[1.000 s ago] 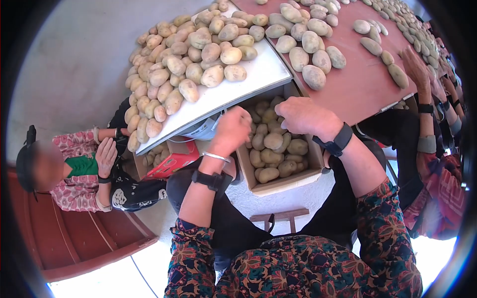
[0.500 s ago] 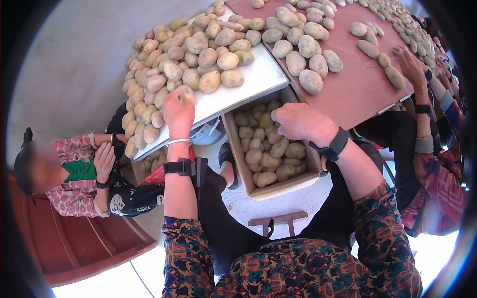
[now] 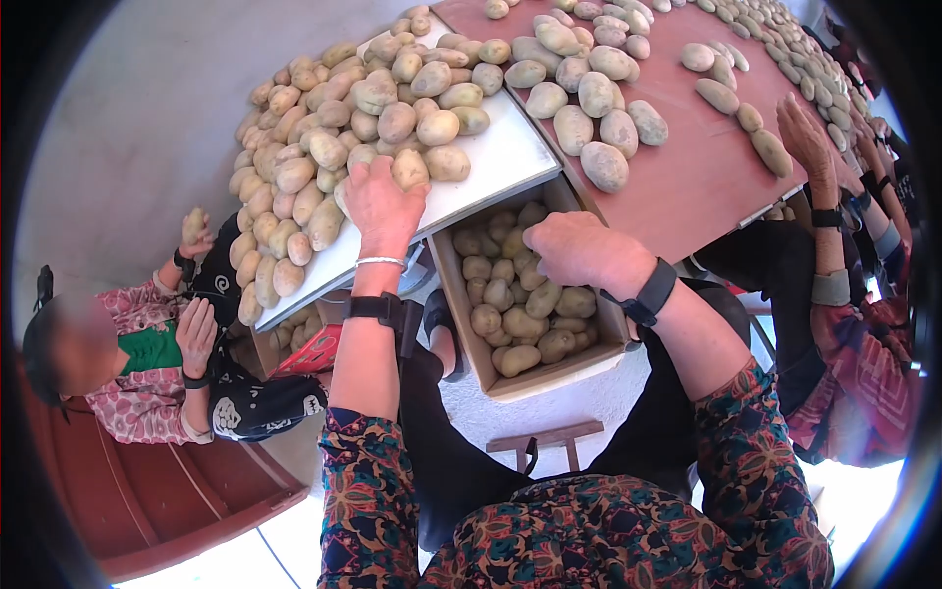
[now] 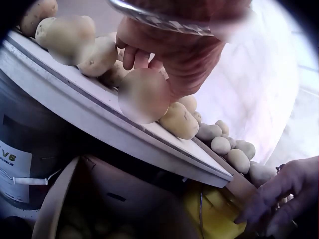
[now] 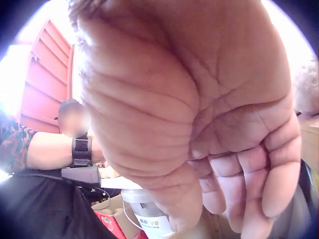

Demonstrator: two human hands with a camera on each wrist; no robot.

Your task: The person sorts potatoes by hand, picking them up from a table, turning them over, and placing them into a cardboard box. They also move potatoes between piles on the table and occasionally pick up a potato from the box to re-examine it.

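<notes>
Fingers (image 3: 365,175) of the left hand (image 3: 383,204) had moved from the brown cardboard box of potatoes (image 3: 496,378) up to the white board (image 3: 496,162), where they curled round a pale oval potato (image 4: 143,95) at the edge of the pile. Judging by this, one potato had gone into the box and another was being fetched. Over the box, the right hand (image 3: 579,250) stayed loosely curled and empty, as the right wrist view showed.

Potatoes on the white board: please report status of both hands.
Left hand fingers on a potato at the white board edge. Right hand open over the box. Nothing blocking.
</notes>
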